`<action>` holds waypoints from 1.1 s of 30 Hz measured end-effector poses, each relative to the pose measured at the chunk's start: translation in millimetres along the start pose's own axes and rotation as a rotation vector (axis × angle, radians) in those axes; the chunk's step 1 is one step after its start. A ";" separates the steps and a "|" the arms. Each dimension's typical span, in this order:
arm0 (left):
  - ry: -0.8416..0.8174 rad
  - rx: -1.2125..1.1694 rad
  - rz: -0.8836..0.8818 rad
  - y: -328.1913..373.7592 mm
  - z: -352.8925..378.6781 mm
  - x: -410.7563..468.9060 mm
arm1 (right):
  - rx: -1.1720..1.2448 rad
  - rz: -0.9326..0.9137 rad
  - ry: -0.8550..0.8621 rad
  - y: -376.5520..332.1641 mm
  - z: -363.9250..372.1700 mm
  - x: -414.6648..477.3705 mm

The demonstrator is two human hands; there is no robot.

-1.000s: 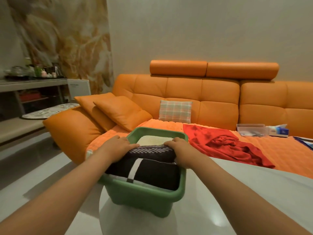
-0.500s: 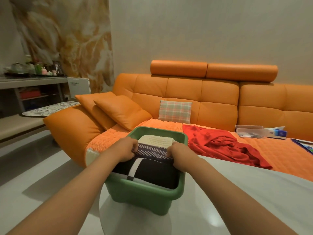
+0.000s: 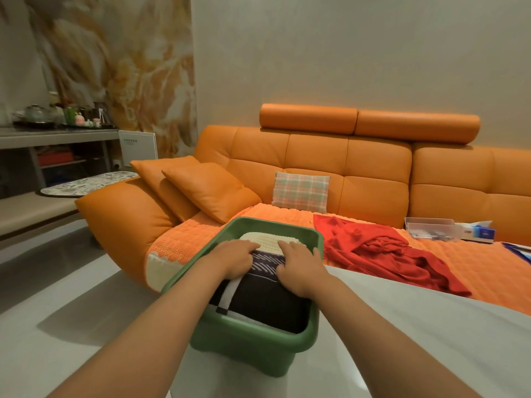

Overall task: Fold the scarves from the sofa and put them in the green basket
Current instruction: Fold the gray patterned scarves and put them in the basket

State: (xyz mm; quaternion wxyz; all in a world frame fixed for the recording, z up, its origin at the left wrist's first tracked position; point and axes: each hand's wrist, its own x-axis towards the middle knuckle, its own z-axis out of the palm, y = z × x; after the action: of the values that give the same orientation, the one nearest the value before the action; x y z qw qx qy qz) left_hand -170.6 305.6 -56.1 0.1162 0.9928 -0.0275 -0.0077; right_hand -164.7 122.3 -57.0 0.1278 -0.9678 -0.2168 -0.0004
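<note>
left hand (image 3: 234, 258), right hand (image 3: 298, 267): fingers flat, pressing navy dashed scarf (image 3: 265, 260) | green plastic basket (image 3: 253, 340), far end: cream waffle-knit scarf (image 3: 267, 239) half-hidden

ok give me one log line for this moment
step: packing | left hand, right hand: press patterned scarf | green basket: folded scarves inside | red scarf: unfolded, on sofa
</note>
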 end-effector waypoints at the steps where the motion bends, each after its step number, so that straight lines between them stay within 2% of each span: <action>1: -0.028 0.030 -0.019 -4.2 2.7 1.4 | -0.030 0.031 -0.060 1.8 3.3 3.0; 3: -0.040 0.128 -0.048 -10.9 6.6 0.9 | -0.063 0.054 -0.120 5.1 5.8 4.5; 6: 0.056 0.272 -0.069 -11.2 10.7 -5.5 | -0.056 0.027 -0.058 5.5 6.1 2.7; 9: 0.101 0.133 -0.101 -12.4 16.7 -3.7 | -0.077 0.008 -0.036 6.3 9.1 2.6; 12: -0.050 -0.009 -0.133 -19.6 19.4 2.3 | -0.109 0.014 -0.100 5.9 13.5 6.2; 16: -0.042 0.037 -0.134 -18.6 20.5 3.7 | -0.177 0.008 -0.142 4.3 13.8 8.7; 20: 0.067 0.168 -0.153 -4.0 11.7 -1.9 | 0.008 -0.026 -0.034 8.1 7.7 5.1; 23: 0.186 0.108 -0.086 23.3 3.6 -2.4 | 0.246 -0.041 0.128 23.3 -4.8 -3.2; 25: 0.216 -0.004 0.008 49.1 -0.6 0.7 | 0.334 -0.019 0.175 42.7 -15.3 -8.1; 29: 0.274 -0.233 0.153 112.6 -3.1 16.8 | 0.300 0.050 0.176 103.5 -35.6 -15.4; 33: 0.240 -0.335 0.212 184.7 6.1 55.8 | 0.227 0.152 0.134 180.5 -45.9 -23.1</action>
State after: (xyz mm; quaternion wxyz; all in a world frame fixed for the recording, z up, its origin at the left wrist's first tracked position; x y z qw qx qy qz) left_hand -124.8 121.5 -19.9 0.2820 0.9450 -0.1160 0.1182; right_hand -107.4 -56.4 -58.5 0.2502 -0.9586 -0.1325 -0.0308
